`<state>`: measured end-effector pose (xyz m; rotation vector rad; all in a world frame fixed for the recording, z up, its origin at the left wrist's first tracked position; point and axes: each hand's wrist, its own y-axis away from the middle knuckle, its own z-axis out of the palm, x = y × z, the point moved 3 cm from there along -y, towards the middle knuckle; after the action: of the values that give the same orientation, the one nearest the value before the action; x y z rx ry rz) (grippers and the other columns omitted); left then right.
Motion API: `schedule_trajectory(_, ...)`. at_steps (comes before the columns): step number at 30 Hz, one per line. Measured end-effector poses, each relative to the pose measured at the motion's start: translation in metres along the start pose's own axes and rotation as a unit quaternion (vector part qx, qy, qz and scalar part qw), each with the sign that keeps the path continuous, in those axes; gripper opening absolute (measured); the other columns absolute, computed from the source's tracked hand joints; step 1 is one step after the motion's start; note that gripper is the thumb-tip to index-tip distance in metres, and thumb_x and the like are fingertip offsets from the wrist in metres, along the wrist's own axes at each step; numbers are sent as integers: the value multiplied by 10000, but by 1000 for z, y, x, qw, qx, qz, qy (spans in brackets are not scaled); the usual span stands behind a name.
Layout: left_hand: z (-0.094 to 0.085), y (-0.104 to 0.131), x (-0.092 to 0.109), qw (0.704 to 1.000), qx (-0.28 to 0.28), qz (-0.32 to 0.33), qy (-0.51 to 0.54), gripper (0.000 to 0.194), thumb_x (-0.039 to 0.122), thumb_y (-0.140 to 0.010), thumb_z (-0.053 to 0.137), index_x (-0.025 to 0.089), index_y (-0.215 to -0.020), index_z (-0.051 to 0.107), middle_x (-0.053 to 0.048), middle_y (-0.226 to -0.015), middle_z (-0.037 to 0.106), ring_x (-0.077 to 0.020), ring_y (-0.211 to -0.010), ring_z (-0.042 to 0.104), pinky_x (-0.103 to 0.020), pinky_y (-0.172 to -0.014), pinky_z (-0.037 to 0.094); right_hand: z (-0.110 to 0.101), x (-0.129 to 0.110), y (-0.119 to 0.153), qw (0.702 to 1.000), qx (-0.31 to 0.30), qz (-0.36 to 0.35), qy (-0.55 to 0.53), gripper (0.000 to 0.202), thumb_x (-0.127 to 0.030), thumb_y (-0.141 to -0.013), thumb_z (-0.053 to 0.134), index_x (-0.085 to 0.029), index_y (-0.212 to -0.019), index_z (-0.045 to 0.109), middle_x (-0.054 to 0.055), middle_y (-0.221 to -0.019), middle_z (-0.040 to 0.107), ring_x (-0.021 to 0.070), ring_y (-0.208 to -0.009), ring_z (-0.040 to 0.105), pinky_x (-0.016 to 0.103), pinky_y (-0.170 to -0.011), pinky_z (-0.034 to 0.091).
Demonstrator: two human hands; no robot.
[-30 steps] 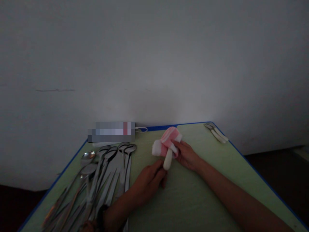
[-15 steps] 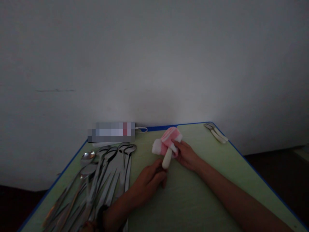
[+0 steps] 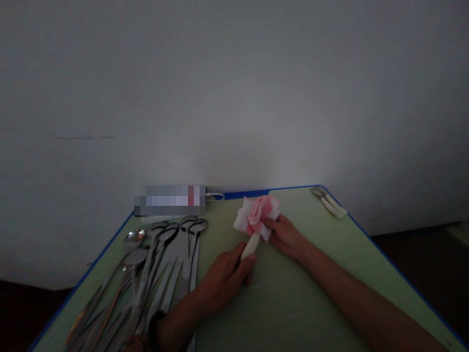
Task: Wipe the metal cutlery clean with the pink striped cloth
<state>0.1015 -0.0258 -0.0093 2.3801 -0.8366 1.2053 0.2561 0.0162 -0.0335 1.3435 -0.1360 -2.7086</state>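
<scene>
A white-handled utensil (image 3: 251, 244) slants upward over the middle of the table, its handle pinched in my left hand (image 3: 234, 271). Its head is hidden inside a folded pink and white cloth (image 3: 258, 212). My right hand (image 3: 286, 233) grips that cloth from the right, thumb and fingers pressed on its folds. To the left of my hands, many metal spoons (image 3: 198, 226) and knives (image 3: 171, 283) lie in a loose pile, partly covered by my left forearm.
Two white-handled pieces of cutlery (image 3: 331, 203), one a fork, lie at the back right corner. A blurred-out box (image 3: 172, 200) with a white loop sits at the back left. Behind the blue-edged green table (image 3: 304, 298) rises a grey wall (image 3: 234, 98).
The cloth has turned and bunched differently around the utensil's head. The handle now tilts more to the left, and my left thumb lies over its end.
</scene>
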Motion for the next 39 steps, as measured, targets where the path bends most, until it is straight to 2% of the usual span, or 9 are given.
schedule_trajectory(4, 1, -1, -2, 1000, 5, -3, -15, 325, 378, -914, 295, 177, -722, 463, 38, -591, 531, -112, -567, 516, -224, -589, 368, -2, 2, -3, 999, 9, -43, 27, 224, -309, -631, 704, -151, -766, 621, -5, -638, 637, 92, -525, 518, 218, -508, 409)
schedule_trajectory(8, 1, 1, 3, 999, -20, 2, -40, 290, 365, -904, 311, 176, -772, 487, 25, -623, 562, -120, -576, 529, -222, -574, 372, -6, 2, -3, 987, 30, -93, 131, 266, -384, -674, 653, -136, -769, 637, 6, -651, 636, 106, -573, 528, 230, -563, 405)
schedule_trajectory(12, 0, 3, 9, 998, -32, 24, -39, 249, 352, -894, 338, 178, -839, 508, 14, -654, 581, -129, -599, 537, -224, -590, 378, -5, 0, -1, 976, 19, -92, 194, 257, -375, -683, 645, -122, -728, 639, 7, -611, 627, 109, -545, 513, 225, -529, 388)
schedule_trajectory(16, 0, 2, 6, 1000, -7, 7, 9, 340, 372, -916, 277, 178, -753, 504, 23, -599, 562, -121, -579, 527, -221, -610, 383, -4, -4, -2, 998, 26, -51, 38, 216, -357, -710, 624, -155, -786, 624, 13, -676, 657, 130, -597, 562, 235, -560, 429)
schedule_trajectory(22, 1, -1, 0, 998, 20, -25, 49, 383, 411, -924, 237, 181, -728, 473, 39, -553, 533, -117, -552, 515, -225, -597, 380, -2, -9, -4, 991, -22, 26, -128, 146, -240, -791, 465, -172, -844, 583, 18, -727, 673, 139, -632, 609, 264, -609, 484)
schedule_trajectory(25, 1, -2, 0, 998, 23, -24, 45, 356, 410, -923, 242, 184, -756, 459, 42, -566, 532, -115, -539, 509, -225, -578, 379, -3, -4, -4, 989, -11, 56, -139, 147, -193, -800, 455, -140, -851, 582, 29, -718, 672, 124, -638, 614, 249, -639, 489)
schedule_trajectory(31, -1, -2, 4, 1000, 7, -17, 21, 337, 414, -913, 269, 182, -751, 452, 36, -579, 550, -120, -556, 534, -229, -591, 383, -3, 0, -4, 990, -13, 56, -127, 154, -268, -806, 532, -148, -890, 579, 43, -815, 672, 132, -748, 620, 279, -747, 480)
schedule_trajectory(35, -1, -3, 4, 999, 10, -29, 20, 304, 415, -895, 309, 183, -760, 451, 41, -561, 544, -117, -529, 522, -223, -566, 382, -8, 2, -7, 991, 5, 44, -123, 62, -160, -770, 530, -140, -783, 588, 39, -730, 657, 129, -692, 608, 270, -719, 480)
schedule_trajectory(39, 2, -3, 0, 999, 2, -44, 6, 266, 431, -842, 414, 173, -824, 478, 37, -564, 551, -121, -512, 519, -212, -505, 358, -10, 5, -10, 992, 1, 49, -119, 109, -85, -724, 500, -133, -755, 593, 30, -669, 643, 128, -647, 591, 266, -681, 473)
